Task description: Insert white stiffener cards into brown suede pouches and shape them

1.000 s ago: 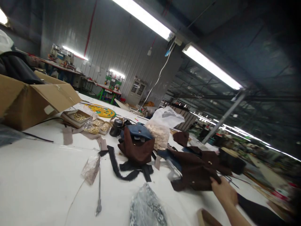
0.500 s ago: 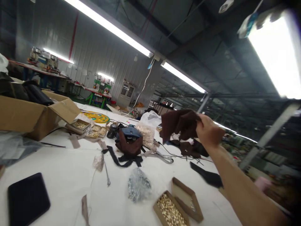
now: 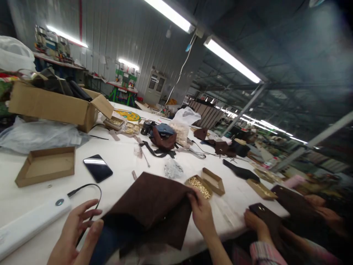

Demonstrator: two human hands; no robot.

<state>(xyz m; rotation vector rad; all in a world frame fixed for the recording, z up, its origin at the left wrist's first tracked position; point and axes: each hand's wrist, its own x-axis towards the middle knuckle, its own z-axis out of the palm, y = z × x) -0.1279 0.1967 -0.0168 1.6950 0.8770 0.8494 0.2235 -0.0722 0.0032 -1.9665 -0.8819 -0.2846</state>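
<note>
A dark brown suede piece (image 3: 154,206) lies folded on the near edge of the white table (image 3: 121,165). My right hand (image 3: 202,215) grips its right edge, fingers curled over the cloth. My left hand (image 3: 74,235) hovers at the piece's left corner with fingers spread, next to a black cable (image 3: 88,187); nothing is in it. A small open box of gold studs (image 3: 199,186) sits just beyond my right hand.
A black phone (image 3: 97,168), an empty cardboard tray (image 3: 45,165) and a white power strip (image 3: 30,222) lie at left. A large carton (image 3: 57,105) stands behind. A co-worker's hands (image 3: 255,224) hold dark pieces at right. More bags and scraps (image 3: 164,138) clutter mid-table.
My right hand lifted the brown piece from the far pile, carried it through the air and has brought it down to the near edge. My left hand has come into view.
</note>
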